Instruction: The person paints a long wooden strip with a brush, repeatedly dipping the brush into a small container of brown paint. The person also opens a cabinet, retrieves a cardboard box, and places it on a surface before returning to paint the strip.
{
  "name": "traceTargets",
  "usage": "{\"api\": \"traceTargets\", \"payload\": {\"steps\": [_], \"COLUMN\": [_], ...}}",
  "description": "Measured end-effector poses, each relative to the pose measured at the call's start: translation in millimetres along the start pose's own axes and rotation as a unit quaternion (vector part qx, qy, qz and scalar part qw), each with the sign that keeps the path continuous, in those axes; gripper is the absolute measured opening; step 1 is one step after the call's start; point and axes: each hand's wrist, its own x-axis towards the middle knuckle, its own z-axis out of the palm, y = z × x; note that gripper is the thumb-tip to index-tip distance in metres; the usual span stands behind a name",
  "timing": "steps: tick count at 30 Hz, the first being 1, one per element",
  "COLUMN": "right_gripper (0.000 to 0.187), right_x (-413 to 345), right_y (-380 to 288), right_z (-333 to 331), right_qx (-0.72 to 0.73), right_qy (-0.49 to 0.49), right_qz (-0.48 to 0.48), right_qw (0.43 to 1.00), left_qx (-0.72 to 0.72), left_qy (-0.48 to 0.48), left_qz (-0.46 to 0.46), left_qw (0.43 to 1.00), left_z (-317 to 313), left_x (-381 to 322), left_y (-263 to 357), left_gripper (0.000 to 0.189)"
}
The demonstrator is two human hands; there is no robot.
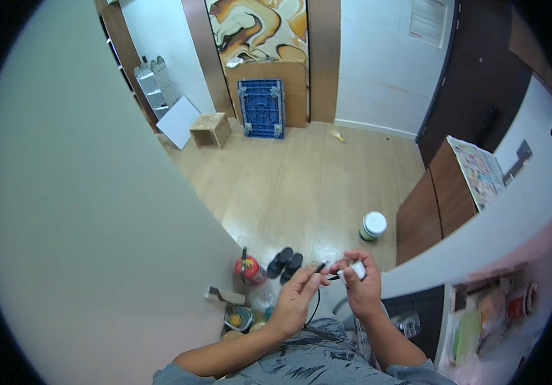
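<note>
Between the thumb and fingers of my left hand [292, 301] is a black cable plug [321, 267]. Its thin black cable [317, 303] hangs in a curve in front of my grey shirt. My right hand [366, 291] grips a small white block [355, 272], which looks like a power adapter. A short dark piece of cable shows at the block's left side. Both hands are close together at chest height, and the plug and the block are apart. My fingers hide part of each.
To the left stand a red fire extinguisher [249, 269] and black slippers [285, 263]. A white-lidded paint bucket [373, 226] is on the floor ahead, near a brown cabinet [418, 216]. A cluttered shelf [473, 327] lies right. A blue platform [261, 108] leans against cardboard [295, 96] at the back.
</note>
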Motion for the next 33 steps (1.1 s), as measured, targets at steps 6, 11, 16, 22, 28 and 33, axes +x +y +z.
{"api": "traceTargets", "payload": {"steps": [6, 11, 16, 22, 28, 33], "right_gripper": [0.044, 0.043, 0.054, 0.063, 0.058, 0.057], "right_x": [178.4, 338.8, 468.7, 597.4, 763.7, 846.1], "right_y": [29.5, 37.0, 75.9, 175.3, 321.7, 433.4], "right_z": [-39.7, -33.4, 4.2, 21.9, -5.1, -86.2], "right_qx": [0.081, 0.151, 0.183, 0.083, -0.170, -0.347], "right_qy": [0.067, 0.040, -0.050, -0.072, 0.021, 0.124], "right_qz": [-0.026, 0.066, 0.185, 0.294, 0.283, 0.388], "right_qw": [0.994, 0.986, 0.964, 0.949, 0.944, 0.845], "left_qx": [-0.030, -0.160, -0.203, -0.174, -0.096, 0.100], "left_qy": [-0.120, -0.141, -0.081, 0.133, 0.330, 0.462], "left_qz": [-0.085, -0.184, -0.177, -0.107, -0.012, -0.005], "left_qw": [0.989, 0.960, 0.960, 0.970, 0.939, 0.881], "left_z": [-1.0, -43.9, -120.2, -284.3, -555.1, -755.0], "left_x": [201.3, 350.9, 446.3, 560.2, 667.4, 741.8], "left_y": [-3.0, 49.4, 84.4, 85.0, 106.1, 153.0], "left_gripper": [0.039, 0.039, 0.036, 0.032, 0.035, 0.035]}}
